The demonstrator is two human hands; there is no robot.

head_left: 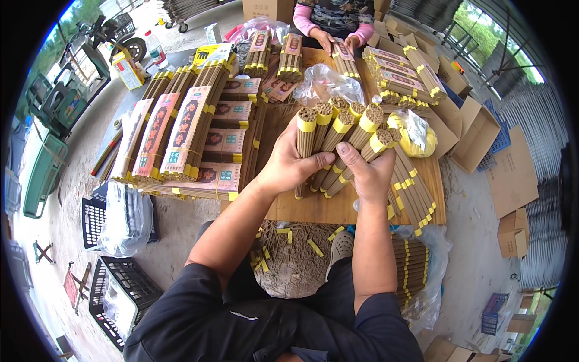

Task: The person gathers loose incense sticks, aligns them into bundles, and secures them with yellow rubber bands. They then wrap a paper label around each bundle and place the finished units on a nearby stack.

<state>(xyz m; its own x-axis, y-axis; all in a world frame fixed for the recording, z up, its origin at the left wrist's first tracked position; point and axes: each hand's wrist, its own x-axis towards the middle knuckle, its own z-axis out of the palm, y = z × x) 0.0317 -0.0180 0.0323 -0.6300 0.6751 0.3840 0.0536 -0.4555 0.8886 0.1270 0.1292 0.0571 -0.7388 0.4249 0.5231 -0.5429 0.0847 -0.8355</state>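
Observation:
Several bundles of brown incense sticks (pixel 343 125), each banded with yellow paper, are gathered upright between my two hands over the wooden table (pixel 301 208). My left hand (pixel 288 158) is wrapped round the bundles on the left, its thumb across their front. On the other side my right hand (pixel 373 174) closes round the right-hand bundles, its thumb pressed against them. Their round ends point up and away from me. More yellow-banded sticks (pixel 417 193) lie on the table just right of my right hand. Both hands' fingers are partly hidden behind the bundles.
Stacked incense packs (pixel 192 136) with printed labels fill the table's left; more packs (pixel 395 75) lie far right. Across the table, a person's hands (pixel 338 48) hold another pack. Crumpled clear plastic (pixel 329 84) and a yellow bag (pixel 416 134) sit near the bundles. Black crates (pixel 120 295) stand left.

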